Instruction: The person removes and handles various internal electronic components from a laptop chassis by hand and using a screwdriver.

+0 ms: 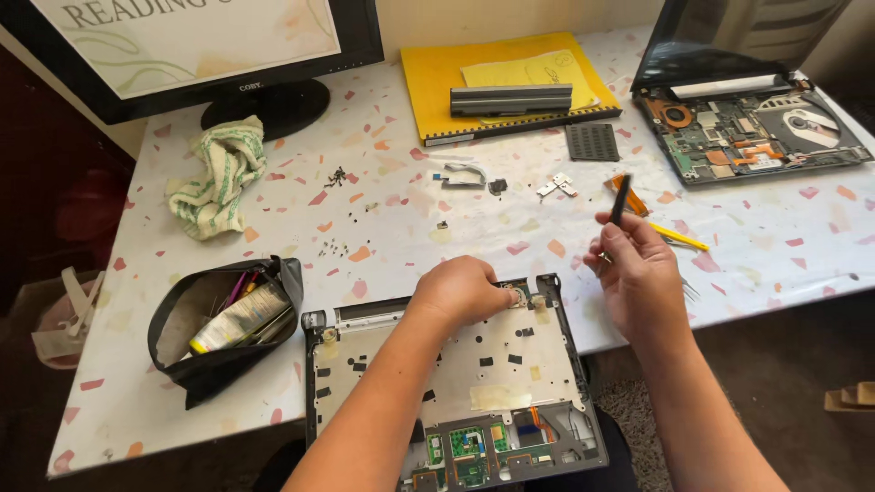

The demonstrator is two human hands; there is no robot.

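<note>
A white table (401, 232) with coloured flecks is carrying the work area. A monitor (196, 46) is standing at the far left, with a green-and-white cloth (219, 173) lying crumpled in front of its base. A black pouch (223, 328) holding pens and a tube is lying open near the left front edge. A yellow notebook (437, 82) is lying at the far centre, and a grey battery pack (510, 98) is resting on top of it. A dismantled laptop base (747, 132) with its board exposed is sitting at the far right, screen lid raised behind it. Small screws (335, 175), metal brackets (556, 187) and a dark vent panel (592, 141) are lying scattered between these items, well apart from the hands.

The upturned laptop top cover (456, 383) is lying at the near edge, partly overhanging the table, with green circuit boards showing at its near end.

The left hand (460, 290) is reaching across the cover from below, palm down, fingers curled and pressing on a small part at the cover's far edge; the fingertips are hidden. The right hand (638, 273) is hovering to the right of the cover, raised above the table, fingers closed narrowly around a slim black tool (621, 200) that is pointing upward. A yellow pencil (679, 237) is lying just behind this hand.
</note>
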